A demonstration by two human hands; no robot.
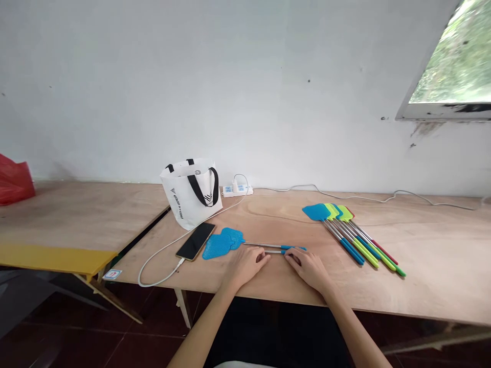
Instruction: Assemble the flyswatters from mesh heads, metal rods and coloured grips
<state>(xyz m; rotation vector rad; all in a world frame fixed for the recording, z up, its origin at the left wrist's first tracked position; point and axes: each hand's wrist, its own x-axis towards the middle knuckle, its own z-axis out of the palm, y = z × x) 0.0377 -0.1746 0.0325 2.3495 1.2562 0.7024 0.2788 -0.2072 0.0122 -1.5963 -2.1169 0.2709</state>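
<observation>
Two blue fly swatters (222,242) lie side by side on the plywood table (422,266), heads to the left, metal rods running right to blue handles. My left hand (245,263) rests on the rods, fingers curled over the nearer one. My right hand (307,266) is closed on the blue handle end of the same swatter. Both hands sit close to the table's front edge.
A bundle of several blue, yellow and green swatters (353,232) lies to the right. A phone (195,241) on a white charging cable sits left of the swatter heads, a white tote bag (192,191) and power strip (238,190) behind. A red bag (13,179) is far left.
</observation>
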